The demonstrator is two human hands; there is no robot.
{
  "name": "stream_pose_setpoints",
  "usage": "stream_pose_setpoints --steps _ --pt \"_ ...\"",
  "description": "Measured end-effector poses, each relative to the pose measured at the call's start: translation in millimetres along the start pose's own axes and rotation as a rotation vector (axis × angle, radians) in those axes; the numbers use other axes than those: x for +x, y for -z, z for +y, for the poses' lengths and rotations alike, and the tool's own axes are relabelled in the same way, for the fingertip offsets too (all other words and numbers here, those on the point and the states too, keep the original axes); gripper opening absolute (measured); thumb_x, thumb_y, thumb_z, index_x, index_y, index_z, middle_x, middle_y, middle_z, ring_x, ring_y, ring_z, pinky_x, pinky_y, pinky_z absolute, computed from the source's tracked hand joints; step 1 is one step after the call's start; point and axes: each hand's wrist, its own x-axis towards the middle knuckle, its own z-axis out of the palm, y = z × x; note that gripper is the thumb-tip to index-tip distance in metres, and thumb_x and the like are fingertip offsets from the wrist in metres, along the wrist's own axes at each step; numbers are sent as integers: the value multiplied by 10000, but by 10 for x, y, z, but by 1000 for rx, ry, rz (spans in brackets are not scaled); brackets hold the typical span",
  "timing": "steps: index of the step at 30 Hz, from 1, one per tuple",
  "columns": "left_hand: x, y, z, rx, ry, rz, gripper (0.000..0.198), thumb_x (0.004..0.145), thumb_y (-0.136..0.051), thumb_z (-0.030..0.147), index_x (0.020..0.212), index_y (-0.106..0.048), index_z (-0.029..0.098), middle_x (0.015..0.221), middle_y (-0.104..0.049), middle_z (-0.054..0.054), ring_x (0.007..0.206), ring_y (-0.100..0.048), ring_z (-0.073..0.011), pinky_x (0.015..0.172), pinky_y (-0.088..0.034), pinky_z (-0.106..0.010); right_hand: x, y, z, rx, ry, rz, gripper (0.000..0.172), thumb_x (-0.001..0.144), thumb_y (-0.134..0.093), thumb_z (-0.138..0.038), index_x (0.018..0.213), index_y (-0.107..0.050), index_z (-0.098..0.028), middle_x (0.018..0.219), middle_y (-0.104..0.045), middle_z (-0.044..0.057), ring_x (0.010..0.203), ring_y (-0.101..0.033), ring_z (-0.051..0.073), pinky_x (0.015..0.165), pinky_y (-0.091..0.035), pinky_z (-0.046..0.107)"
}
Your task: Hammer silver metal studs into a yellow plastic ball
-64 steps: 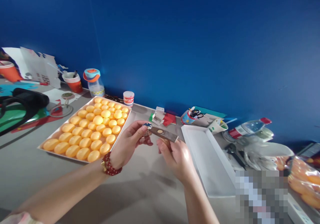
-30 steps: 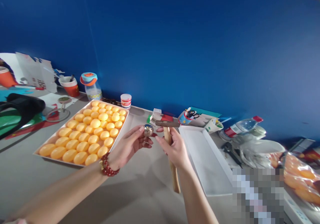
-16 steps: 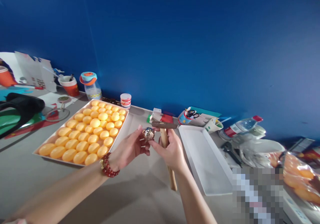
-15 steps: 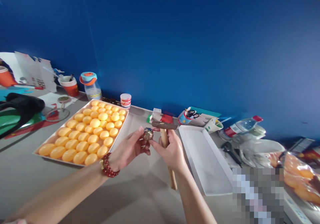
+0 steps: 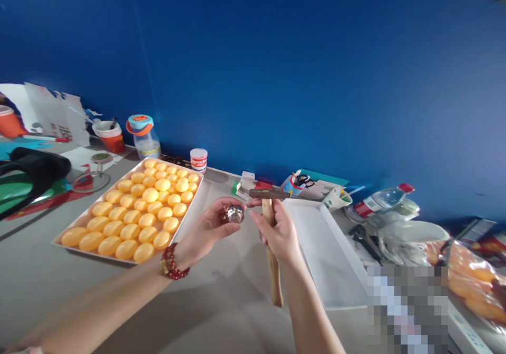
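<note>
Between the thumb and fingers of my left hand (image 5: 211, 226) is a small shiny, bronze-coloured ball (image 5: 235, 214) with a patterned surface. A bracelet of red beads (image 5: 172, 261) circles that wrist. My right hand (image 5: 280, 232) grips a hammer (image 5: 274, 275) high on its wooden handle, just below the dark head (image 5: 269, 193). The handle hangs down towards the table. Both hands are raised over the table, close together, with the ball just left of the right fingertips.
To the left lies a white tray of orange balls (image 5: 130, 214). A white tray (image 5: 328, 254) is right of the hammer. Behind stand a small tub (image 5: 198, 160), a blue-lidded bottle (image 5: 143, 135) and a cup with scissors (image 5: 293, 184). A plastic bottle (image 5: 381, 201) lies right. A blue wall rises behind.
My left hand has turned, so its thumb now lies below the ball and another side of it shows. My right hand and the hammer have shifted slightly right, away from the ball.
</note>
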Motion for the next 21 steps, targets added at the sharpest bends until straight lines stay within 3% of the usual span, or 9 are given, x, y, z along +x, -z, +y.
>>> stream_pose_setpoints --steps 3,6,12,17,21 --pt "-12 18 -42 222 -105 -11 362 854 -650 219 1204 -570 263 1197 -569 -65 1023 -554 -185 869 -462 -304 3 9 2 11 -25 -39 218 885 -600 -352 1052 -549 -221 1033 -643 29 398 -401 27 352 -343 173" --pt "-45 21 -67 436 -189 54 447 871 -621 221 1294 -484 273 1249 -539 -84 1079 -552 -215 947 -445 -363 3 2 3 9 -43 -94 247 875 -612 -350 1074 -553 -216 1023 -640 29 412 -408 29 354 -349 166" --pt "-79 6 -35 649 -307 80 349 876 -591 189 1208 -506 253 1173 -542 -82 971 -577 -191 879 -494 -343 12 -19 20 -4 -68 -144 292 846 -655 -348 1083 -560 -206 990 -641 24 449 -429 34 375 -353 159" --pt "-64 4 44 613 -273 70 372 860 -627 246 1217 -522 252 1180 -545 -86 973 -591 -201 833 -524 -329 12 -22 1 58 -86 -144 328 832 -659 -427 1044 -544 -205 999 -633 26 427 -431 36 352 -341 170" --pt "1 71 200 341 -177 164 329 850 -649 286 1149 -524 228 940 -617 -43 812 -634 -178 718 -537 -303 57 -41 80 -47 -114 -92 354 844 -618 -478 1044 -549 -194 874 -679 29 380 -404 54 345 -334 186"
